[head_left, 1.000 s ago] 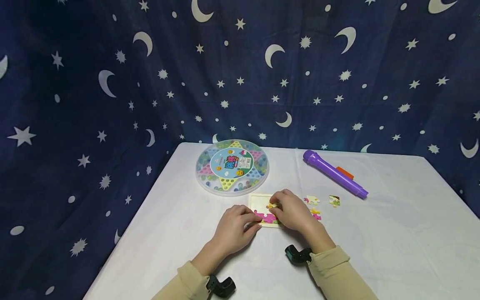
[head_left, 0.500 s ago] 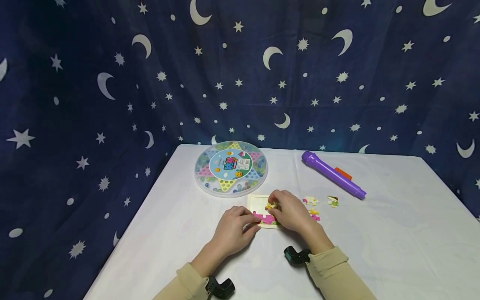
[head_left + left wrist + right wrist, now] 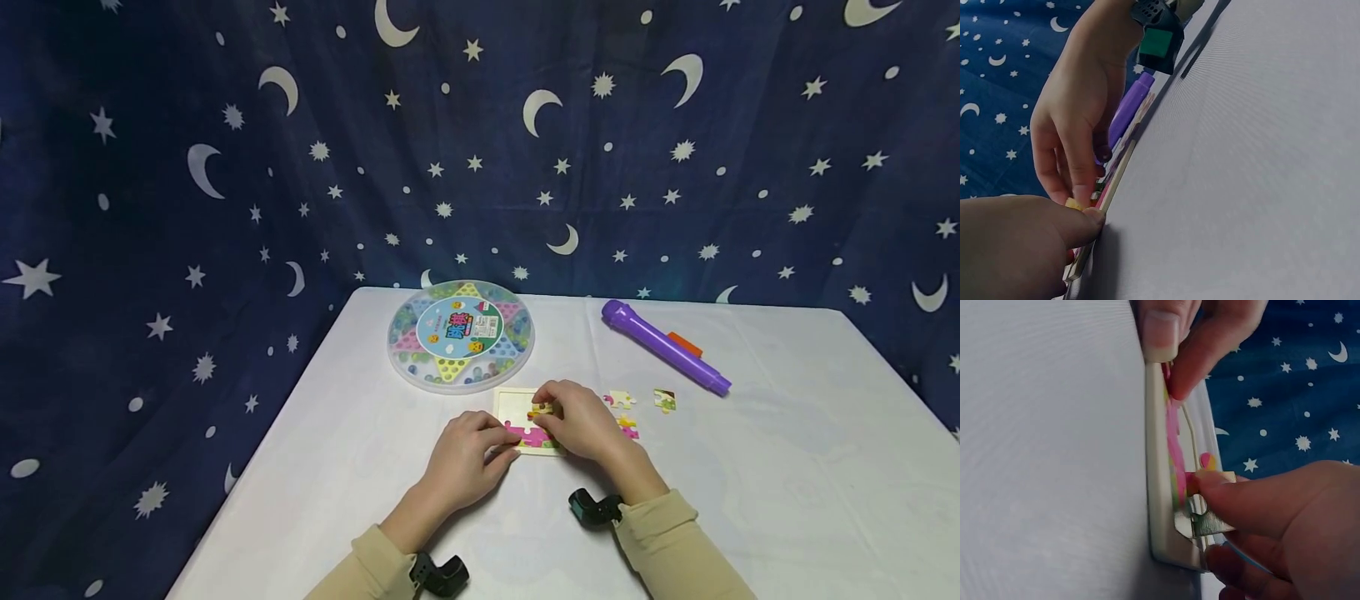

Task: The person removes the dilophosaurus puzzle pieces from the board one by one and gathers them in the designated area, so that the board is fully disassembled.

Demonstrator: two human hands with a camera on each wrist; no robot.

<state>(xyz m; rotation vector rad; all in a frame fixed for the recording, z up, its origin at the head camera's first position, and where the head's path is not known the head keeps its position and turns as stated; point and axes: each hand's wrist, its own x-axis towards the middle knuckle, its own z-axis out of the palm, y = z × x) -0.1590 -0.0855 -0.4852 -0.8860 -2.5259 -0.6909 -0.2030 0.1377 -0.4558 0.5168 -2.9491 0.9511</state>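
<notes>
Head view: right hand [image 3: 588, 423] pinches a knobbed jigsaw piece [image 3: 538, 411]; left hand [image 3: 465, 457] holds the flat rectangular frame [image 3: 513, 406].

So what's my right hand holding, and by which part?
Your right hand pinches a yellow puzzle piece, seemingly by its right side in the head view; the left end pokes out, exact contact hidden.

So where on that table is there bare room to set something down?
The table is bare right of the purple toy and loose puzzle pieces, and left of the round game and left hand. It's crowded at the puzzle tray, where the right hand also is.
</notes>
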